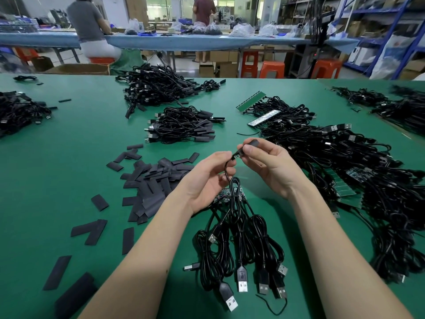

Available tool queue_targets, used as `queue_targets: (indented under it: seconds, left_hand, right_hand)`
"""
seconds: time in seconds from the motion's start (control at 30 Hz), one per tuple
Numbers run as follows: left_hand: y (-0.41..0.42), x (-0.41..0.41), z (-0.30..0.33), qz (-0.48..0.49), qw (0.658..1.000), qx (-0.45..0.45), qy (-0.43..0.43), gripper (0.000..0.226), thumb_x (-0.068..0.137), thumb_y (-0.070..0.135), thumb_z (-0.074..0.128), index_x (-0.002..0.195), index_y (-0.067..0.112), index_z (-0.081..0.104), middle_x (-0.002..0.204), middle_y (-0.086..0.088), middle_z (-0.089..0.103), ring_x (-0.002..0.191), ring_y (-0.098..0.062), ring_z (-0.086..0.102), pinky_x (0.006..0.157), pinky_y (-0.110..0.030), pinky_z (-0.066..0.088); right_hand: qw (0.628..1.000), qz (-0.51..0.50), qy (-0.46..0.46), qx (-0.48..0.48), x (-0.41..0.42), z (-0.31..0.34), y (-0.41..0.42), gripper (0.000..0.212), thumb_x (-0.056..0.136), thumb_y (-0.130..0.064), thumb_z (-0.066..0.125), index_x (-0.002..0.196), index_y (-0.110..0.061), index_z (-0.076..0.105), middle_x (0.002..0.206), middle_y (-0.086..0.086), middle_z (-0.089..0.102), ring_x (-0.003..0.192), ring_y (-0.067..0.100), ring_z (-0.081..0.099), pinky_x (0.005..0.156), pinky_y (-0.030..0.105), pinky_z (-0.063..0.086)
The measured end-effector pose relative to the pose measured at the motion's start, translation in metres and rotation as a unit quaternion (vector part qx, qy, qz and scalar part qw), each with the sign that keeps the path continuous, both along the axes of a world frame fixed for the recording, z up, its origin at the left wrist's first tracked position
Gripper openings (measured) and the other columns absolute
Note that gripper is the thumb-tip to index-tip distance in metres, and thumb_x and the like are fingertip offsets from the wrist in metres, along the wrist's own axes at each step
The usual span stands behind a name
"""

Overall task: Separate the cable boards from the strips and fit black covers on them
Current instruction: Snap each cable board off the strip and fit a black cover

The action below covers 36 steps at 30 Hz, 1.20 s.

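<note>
My right hand (266, 164) pinches a black cover (250, 143) that sits over the end of a cable board above the green table. My left hand (207, 178) pinches the thin black cable (227, 166) just below that cover. Under my left palm lie several small separated boards (230, 192) with their coiled USB cables (241, 245) trailing toward me. A loose pile of flat black covers (154, 180) lies to the left of my left hand. Green board strips (342, 185) with cables still attached lie to the right.
Two heaps of covered cables (181, 125) (158, 88) sit beyond my hands. More cable piles lie at the far left (18, 111) and far right (402, 107). Stray covers (89, 229) dot the near left. Two people work at a blue bench (174, 41) behind.
</note>
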<state>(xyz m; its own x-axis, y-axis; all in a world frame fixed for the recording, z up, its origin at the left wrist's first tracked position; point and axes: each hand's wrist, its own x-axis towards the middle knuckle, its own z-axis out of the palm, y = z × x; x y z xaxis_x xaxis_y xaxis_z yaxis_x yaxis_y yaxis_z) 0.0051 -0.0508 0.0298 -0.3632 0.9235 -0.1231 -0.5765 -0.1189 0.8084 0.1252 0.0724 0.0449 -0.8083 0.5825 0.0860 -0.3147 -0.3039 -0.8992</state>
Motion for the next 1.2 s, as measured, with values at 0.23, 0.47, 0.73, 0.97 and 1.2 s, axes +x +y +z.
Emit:
queue_targets:
  seconds: [0.23,0.47,0.73,0.97,1.2]
  left_hand:
    - [-0.0005,-0.0005,0.0013,0.014,1.0,-0.012,-0.009,0.019,0.073,0.015,0.071,0.091,0.014,0.064,0.074,0.001,0.068,0.058,-0.005,0.057,0.051,-0.013,0.042]
    - [0.0008,-0.0022,-0.0017,0.035,0.999,-0.039,0.016,0.009,0.087,0.004,0.067,0.084,0.012,0.065,0.073,0.001,0.066,0.054,-0.004,0.055,0.051,-0.013,0.041]
    - [0.0017,-0.0012,-0.0027,0.049,0.998,-0.032,0.021,0.009,0.079,0.006,0.072,0.084,0.011,0.066,0.071,0.001,0.065,0.055,-0.005,0.054,0.051,-0.014,0.043]
    - [0.0003,0.0015,-0.0003,0.032,0.999,0.005,0.02,0.006,0.09,0.006,0.066,0.089,0.012,0.064,0.08,0.0,0.071,0.061,-0.005,0.056,0.055,-0.013,0.044]
    - [-0.0006,0.003,-0.0007,0.03,0.999,0.024,0.034,0.013,0.077,0.011,0.073,0.088,0.012,0.065,0.08,0.0,0.072,0.062,-0.004,0.06,0.052,-0.013,0.044]
  right_hand:
    - [1.0,-0.013,-0.004,-0.004,-0.0013,-0.0014,-0.0026,0.017,0.073,-0.007,0.074,0.09,-0.009,0.071,0.088,0.006,0.077,0.081,0.011,0.072,0.074,0.018,0.056]
    - [1.0,-0.015,-0.018,0.009,-0.0031,-0.0041,-0.0043,0.021,0.072,-0.01,0.075,0.092,-0.008,0.071,0.086,0.005,0.077,0.079,0.01,0.072,0.073,0.017,0.056]
    - [0.999,-0.013,-0.036,0.035,-0.0044,-0.0079,-0.0063,0.018,0.068,-0.011,0.079,0.086,-0.013,0.077,0.087,0.007,0.076,0.078,0.011,0.071,0.075,0.02,0.057]
    - [1.0,-0.014,-0.011,-0.009,-0.0048,-0.0065,-0.0076,0.009,0.073,-0.011,0.076,0.078,-0.017,0.079,0.086,0.004,0.076,0.079,0.009,0.07,0.073,0.017,0.056]
    - [0.998,0.002,0.015,-0.062,-0.0043,-0.0057,-0.0084,0.009,0.078,-0.01,0.072,0.08,-0.016,0.079,0.087,0.004,0.076,0.078,0.009,0.071,0.071,0.015,0.056]
